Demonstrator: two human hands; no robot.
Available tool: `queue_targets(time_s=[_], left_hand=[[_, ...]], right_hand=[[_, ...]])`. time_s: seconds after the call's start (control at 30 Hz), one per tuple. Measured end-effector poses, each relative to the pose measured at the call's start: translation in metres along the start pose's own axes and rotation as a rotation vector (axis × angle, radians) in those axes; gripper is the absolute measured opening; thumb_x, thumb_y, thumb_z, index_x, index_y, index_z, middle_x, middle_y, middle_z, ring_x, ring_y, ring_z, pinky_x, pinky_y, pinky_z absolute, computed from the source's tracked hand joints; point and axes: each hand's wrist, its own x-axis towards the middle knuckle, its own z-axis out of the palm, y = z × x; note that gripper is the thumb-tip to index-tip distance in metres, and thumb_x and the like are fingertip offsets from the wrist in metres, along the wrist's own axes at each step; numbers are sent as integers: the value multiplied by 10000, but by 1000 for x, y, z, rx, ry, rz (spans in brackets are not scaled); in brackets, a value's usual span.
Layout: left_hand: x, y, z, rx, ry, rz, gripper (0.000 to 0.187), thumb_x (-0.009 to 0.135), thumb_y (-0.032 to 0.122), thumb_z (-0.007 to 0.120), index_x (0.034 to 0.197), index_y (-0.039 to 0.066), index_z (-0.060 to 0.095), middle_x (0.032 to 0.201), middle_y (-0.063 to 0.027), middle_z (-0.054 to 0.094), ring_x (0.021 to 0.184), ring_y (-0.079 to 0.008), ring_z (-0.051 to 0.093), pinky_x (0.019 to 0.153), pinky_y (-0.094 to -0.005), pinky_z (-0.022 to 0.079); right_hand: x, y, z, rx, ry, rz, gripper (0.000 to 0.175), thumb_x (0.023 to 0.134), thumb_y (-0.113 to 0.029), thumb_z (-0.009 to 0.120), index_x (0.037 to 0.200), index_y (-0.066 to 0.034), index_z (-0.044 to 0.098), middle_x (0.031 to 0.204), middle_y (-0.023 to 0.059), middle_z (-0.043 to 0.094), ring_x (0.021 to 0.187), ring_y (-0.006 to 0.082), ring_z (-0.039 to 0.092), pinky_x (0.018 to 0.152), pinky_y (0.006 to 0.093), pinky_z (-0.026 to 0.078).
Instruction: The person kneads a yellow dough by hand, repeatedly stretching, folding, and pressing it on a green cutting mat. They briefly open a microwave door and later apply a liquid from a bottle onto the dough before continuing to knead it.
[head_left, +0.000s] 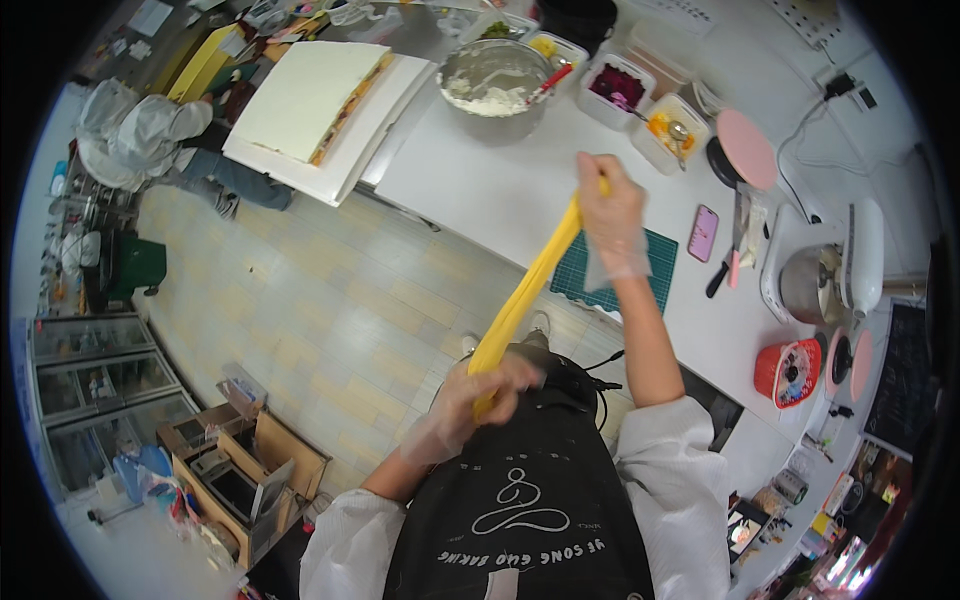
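Note:
A long strip of yellow fondant or similar soft dough (529, 289) is stretched slantwise between both hands, above the table's edge. My left hand (486, 386), in a clear plastic glove, grips its lower end close to my black apron. Gloved in the same way, my right hand (611, 206) holds the upper end over the white table. Below the right hand and forearm lies a green cutting mat (656, 259), partly covered by them. A pink phone (703, 233) rests to the right of the mat.
A steel bowl with white cream (495, 97) stands behind, near tubs of purple (619, 84) and orange filling (667, 131). At left sits a large cream-topped slab cake (315, 97). Knives (726, 266) and a stand mixer (832, 270) are at right. Another person (150, 135) is at far left.

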Motion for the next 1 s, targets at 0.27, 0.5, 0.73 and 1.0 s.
queue_targets(time_s=[0.27, 0.5, 0.73, 1.0], left_hand=[[36, 25, -2, -300, 28, 234, 607, 998, 417, 604, 1441, 14, 500, 1458, -191, 527, 1304, -316, 576, 1134, -447, 447], [28, 33, -23, -131, 137, -24, 342, 883, 108, 757, 1166, 49, 573, 1260, -135, 646, 1096, -198, 658, 825, -316, 570], [17, 24, -22, 39, -42, 1, 332, 864, 196, 800, 1051, 85, 549, 758, 6, 549, 550, -68, 489, 450, -227, 330], [6, 8, -59, -259, 151, -31, 239, 881, 149, 706, 917, 117, 472, 647, 26, 436, 422, -70, 319, 383, -261, 222]], right_hand=[[-123, -96, -29, 167, -725, -283, 624, 772, -225, 873, 1292, 20, 629, 1187, 211, 669, 1188, 416, 608, 1050, 481, 472], [-102, -62, -44, 475, -645, 369, 510, 889, -193, 713, 1348, 10, 625, 1364, 192, 635, 1243, 336, 608, 1112, 449, 433], [-125, -77, 21, 1126, -839, 918, 144, 973, -138, 671, 1051, -22, 636, 884, 64, 680, 796, 151, 671, 810, 312, 550], [-114, -65, 126, 333, -483, 257, 189, 1012, -181, 678, 932, -20, 617, 604, 34, 600, 538, 107, 593, 512, 276, 474]])
